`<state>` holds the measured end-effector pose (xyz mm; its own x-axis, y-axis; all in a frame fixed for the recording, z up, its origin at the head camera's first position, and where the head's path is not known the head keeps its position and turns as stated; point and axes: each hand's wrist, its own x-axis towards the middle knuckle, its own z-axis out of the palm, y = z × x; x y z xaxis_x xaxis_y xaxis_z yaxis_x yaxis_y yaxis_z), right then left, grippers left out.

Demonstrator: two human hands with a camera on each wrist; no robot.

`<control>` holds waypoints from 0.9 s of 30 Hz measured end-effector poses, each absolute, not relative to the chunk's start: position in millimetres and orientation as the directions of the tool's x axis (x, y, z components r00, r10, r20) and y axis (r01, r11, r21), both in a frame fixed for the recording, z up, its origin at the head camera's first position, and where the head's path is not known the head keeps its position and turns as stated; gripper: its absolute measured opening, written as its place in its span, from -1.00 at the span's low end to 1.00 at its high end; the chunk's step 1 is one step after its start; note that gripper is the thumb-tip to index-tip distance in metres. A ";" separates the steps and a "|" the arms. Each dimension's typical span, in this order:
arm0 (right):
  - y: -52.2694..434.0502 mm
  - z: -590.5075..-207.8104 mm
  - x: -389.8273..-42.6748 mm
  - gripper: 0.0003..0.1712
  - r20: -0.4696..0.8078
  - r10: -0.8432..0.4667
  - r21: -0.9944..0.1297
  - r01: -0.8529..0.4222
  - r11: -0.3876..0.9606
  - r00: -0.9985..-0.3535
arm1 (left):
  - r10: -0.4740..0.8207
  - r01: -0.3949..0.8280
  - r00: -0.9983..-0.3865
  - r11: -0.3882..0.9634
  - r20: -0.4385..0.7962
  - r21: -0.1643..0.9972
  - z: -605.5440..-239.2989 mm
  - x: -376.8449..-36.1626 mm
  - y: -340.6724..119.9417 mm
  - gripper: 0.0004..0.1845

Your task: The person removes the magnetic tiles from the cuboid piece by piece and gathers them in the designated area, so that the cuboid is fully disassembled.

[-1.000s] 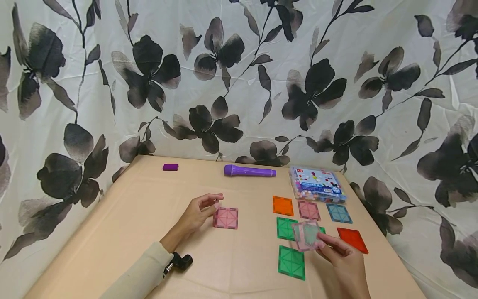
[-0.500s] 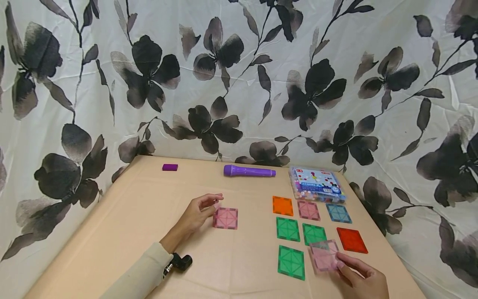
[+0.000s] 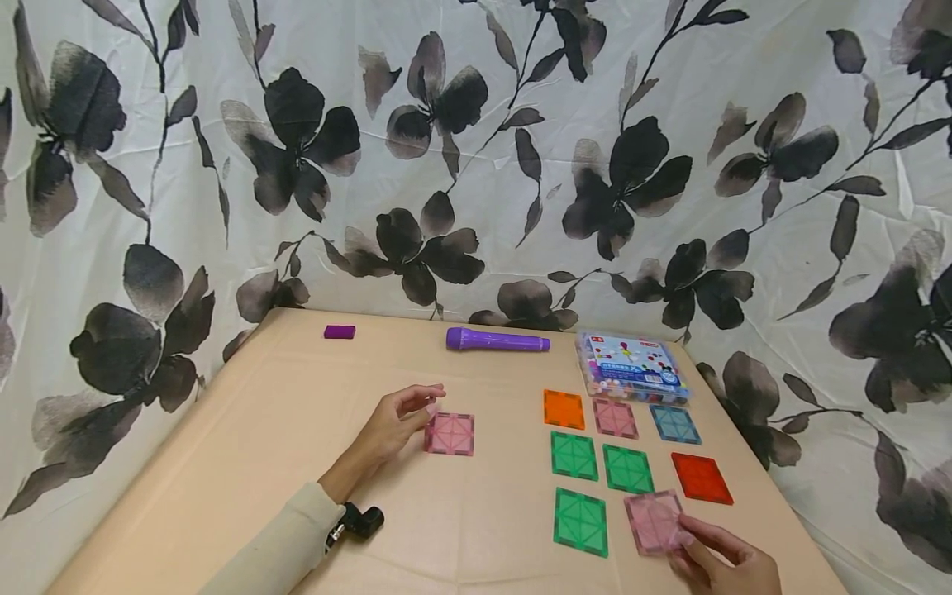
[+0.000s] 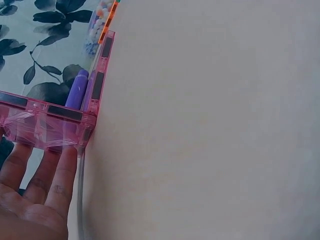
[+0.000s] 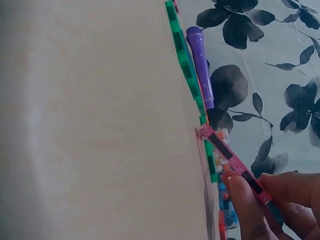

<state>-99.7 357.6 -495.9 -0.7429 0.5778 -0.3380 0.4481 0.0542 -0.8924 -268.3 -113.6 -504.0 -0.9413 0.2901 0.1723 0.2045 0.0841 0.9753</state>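
Note:
My left hand rests on the table with its fingertips at the left edge of a pink translucent square tile lying flat. In the left wrist view straight fingers touch that tile's edge. My right hand, at the near right, pinches a second pink tile by its near corner. That tile lies low on the table, right of the nearest green tile. In the right wrist view this pink tile is tilted, its far edge on the table, with thumb and fingers around it.
Flat tiles lie at the right: orange, pink, blue, red and two green. Behind them stands a clear box of beads. A purple flashlight and purple block lie by the floral curtain.
My right hand carried its pink tile from above the green tiles toward me and lowered it onto the table beside the nearest green tile. My left hand stayed put.

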 end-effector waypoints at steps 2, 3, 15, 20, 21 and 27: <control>358.0 -495.4 -98.8 -0.62 -0.339 0.577 -0.886 0.458 0.070 -0.743 | 0.290 0.206 -0.941 0.081 0.174 0.975 -504.2 -268.9 -113.2 -0.63; 358.1 -494.7 -98.1 -0.60 -0.345 0.572 -0.884 0.462 0.068 -0.744 | 0.289 0.207 -0.941 0.079 0.176 0.975 -504.3 -269.2 -113.0 -0.63; 355.7 -480.5 -96.4 -0.40 -0.304 0.424 -0.715 0.498 0.490 -0.853 | 0.284 0.203 -0.943 0.089 0.171 0.975 -502.6 -267.8 -111.7 -0.65; 324.9 -468.4 -106.1 -0.53 -0.212 0.391 -0.725 0.413 0.552 -0.896 | 0.279 0.194 -0.945 0.068 0.168 0.979 -504.1 -268.7 -112.2 -0.64; 317.9 -466.4 -109.1 -0.55 -0.202 0.378 -0.729 0.397 0.558 -0.904 | 0.281 0.192 -0.945 0.062 0.168 0.979 -504.6 -268.9 -112.3 -0.64; 275.5 -452.1 -129.6 -0.62 -0.127 0.266 -0.765 0.265 0.587 -0.956 | 0.297 0.177 -0.941 0.033 0.160 0.984 -504.7 -268.6 -115.0 -0.61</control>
<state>-129.6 275.5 -452.1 -0.9555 0.2664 -0.1266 0.2650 0.5873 -0.7647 -268.6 -115.0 -504.7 -0.9413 0.2974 0.1597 0.1772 0.0325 0.9836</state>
